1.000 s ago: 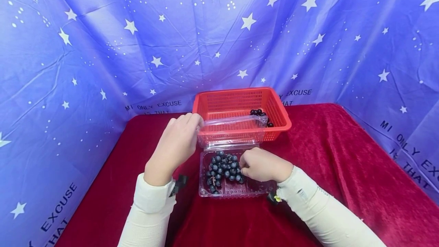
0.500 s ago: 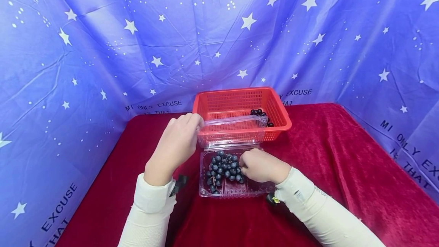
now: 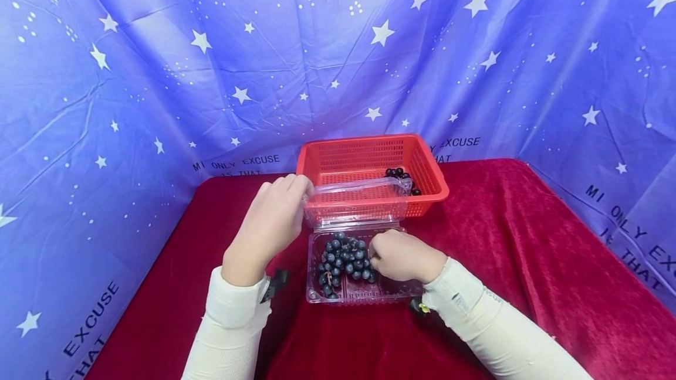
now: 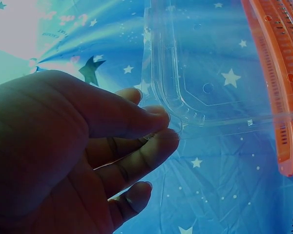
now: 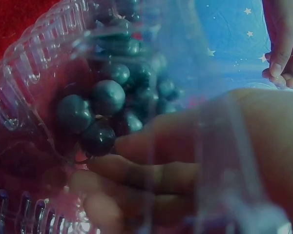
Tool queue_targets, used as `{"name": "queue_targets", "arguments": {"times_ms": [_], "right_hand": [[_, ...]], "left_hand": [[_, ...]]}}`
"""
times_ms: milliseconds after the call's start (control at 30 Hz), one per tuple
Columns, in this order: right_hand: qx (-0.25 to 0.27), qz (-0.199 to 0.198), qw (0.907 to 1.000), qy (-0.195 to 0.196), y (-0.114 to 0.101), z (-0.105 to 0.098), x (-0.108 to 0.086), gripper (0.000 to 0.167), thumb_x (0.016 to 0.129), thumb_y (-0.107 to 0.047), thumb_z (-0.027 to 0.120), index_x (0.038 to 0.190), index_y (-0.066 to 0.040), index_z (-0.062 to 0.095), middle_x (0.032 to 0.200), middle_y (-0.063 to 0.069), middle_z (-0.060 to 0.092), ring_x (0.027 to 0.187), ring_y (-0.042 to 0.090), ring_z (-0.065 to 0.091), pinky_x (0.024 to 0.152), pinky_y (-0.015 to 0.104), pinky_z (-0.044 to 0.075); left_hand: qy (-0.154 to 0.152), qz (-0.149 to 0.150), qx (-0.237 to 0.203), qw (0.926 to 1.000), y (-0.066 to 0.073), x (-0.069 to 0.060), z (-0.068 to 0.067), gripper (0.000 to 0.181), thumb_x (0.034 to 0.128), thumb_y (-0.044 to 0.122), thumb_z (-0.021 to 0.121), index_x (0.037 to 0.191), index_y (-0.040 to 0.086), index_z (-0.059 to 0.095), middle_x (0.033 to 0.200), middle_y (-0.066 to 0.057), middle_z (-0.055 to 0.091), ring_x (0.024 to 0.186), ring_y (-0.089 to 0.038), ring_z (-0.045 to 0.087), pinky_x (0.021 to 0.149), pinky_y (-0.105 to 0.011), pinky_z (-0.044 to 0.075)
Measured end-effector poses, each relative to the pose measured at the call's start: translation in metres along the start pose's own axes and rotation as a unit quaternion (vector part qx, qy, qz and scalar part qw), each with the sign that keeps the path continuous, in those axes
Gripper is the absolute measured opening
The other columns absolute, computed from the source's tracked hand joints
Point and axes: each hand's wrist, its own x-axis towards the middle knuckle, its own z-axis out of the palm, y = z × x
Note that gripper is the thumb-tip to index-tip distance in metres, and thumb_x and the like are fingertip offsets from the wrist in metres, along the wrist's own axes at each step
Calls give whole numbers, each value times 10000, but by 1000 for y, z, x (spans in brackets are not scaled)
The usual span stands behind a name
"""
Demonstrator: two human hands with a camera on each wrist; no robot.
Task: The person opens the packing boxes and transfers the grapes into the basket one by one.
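Observation:
A clear plastic clamshell box (image 3: 369,297) stands near the middle of the table, its lid (image 3: 364,184) raised at the back. Thumb and fingers of my left hand (image 3: 274,210) pinch the lid's left corner, plainly seen in the left wrist view (image 4: 163,105). Inside the base, mostly on its left side, lies a bunch of dark grapes (image 3: 338,260). My right hand (image 3: 404,254) reaches into the base at the bunch's right edge. In the right wrist view, its curled fingers (image 5: 132,170) hold the bunch by a lower grape (image 5: 98,139); the thumb is hard to make out.
Just behind the box sits a red plastic basket (image 3: 440,195), partly seen through the lid. More dark grapes (image 3: 396,173) lie at its right side. Red velvet (image 3: 502,239) covers the table, and a blue star-patterned curtain (image 3: 253,63) surrounds it.
My right wrist has shifted slightly left, with its fingers still at the bunch's right edge. The left hand and the lid have stayed in place.

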Motion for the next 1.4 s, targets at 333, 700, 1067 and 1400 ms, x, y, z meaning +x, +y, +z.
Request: {"name": "queue_targets", "arguments": {"times_ms": [333, 700, 1067, 1400], "right_hand": [[-98, 178, 9990, -405, -2, 0, -4, 315, 793, -194, 800, 618, -217, 539, 573, -91, 376, 555, 96, 348, 528, 294, 320], [-375, -149, 9987, -309, 0, 1, -3, 264, 806, -220, 872, 684, -229, 638, 613, -130, 556, 591, 80, 500, 609, 306, 468], [-197, -405, 9985, -301, 4, -1, -4, 298, 803, -286, 886, 672, -245, 622, 594, -154, 546, 574, 40, 489, 603, 281, 455], [250, -621, 9973, -297, 6, -3, -3, 287, 749, -241, 926, 653, -280, 658, 596, -212, 605, 594, -2, 563, 649, 278, 499]], "left_hand": [[-51, -31, -1, 10000, 1, 0, -1, 203, 899, 9, 699, 1050, 109, 606, 889, -39, 664, 847, -245, 646, 725, -385, 487], [-11, -22, 2, 10000, 1, -1, 0, 205, 894, -1, 697, 1047, 106, 611, 898, -33, 664, 845, -239, 644, 720, -378, 483], [-22, -31, 9, 10000, 1, -1, 0, 213, 889, -2, 699, 1046, 108, 606, 905, -29, 656, 846, -235, 633, 725, -375, 474], [47, 21, 11, 10000, 0, 0, 0, 213, 886, -9, 696, 1041, 108, 608, 900, -31, 660, 839, -246, 640, 703, -378, 474]]}}
